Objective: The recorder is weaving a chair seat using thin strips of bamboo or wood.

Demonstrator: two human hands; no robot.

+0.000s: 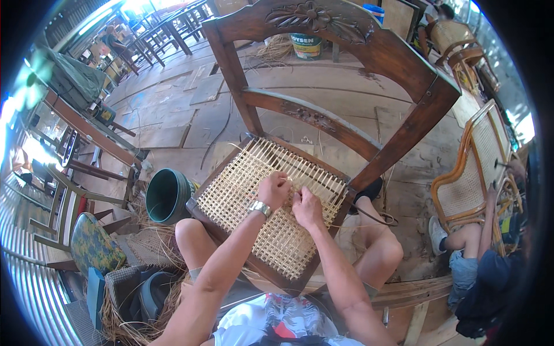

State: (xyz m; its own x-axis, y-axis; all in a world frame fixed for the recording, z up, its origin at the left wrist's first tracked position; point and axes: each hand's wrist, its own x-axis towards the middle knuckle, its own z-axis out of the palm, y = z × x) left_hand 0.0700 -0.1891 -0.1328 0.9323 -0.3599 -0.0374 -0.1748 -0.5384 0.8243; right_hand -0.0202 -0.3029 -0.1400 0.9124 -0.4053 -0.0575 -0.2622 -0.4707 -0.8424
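Your left hand [273, 190] and right hand [306, 209] sit side by side, each grip pinched on thin cane strands [300, 185] — right on the woven seat [242, 196] of the wooden chair [369, 52] across your knees. Green bucket [167, 196] stands just left.

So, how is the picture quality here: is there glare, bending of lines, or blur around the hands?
Head view: daylight is blown out white at the upper left and right rim; the fisheye bends the dark carved wooden chair frame and the corrugated wall; corners are black. The pale woven cane seat, left hand and right hand are sharp, evenly lit, with soft shadows only.
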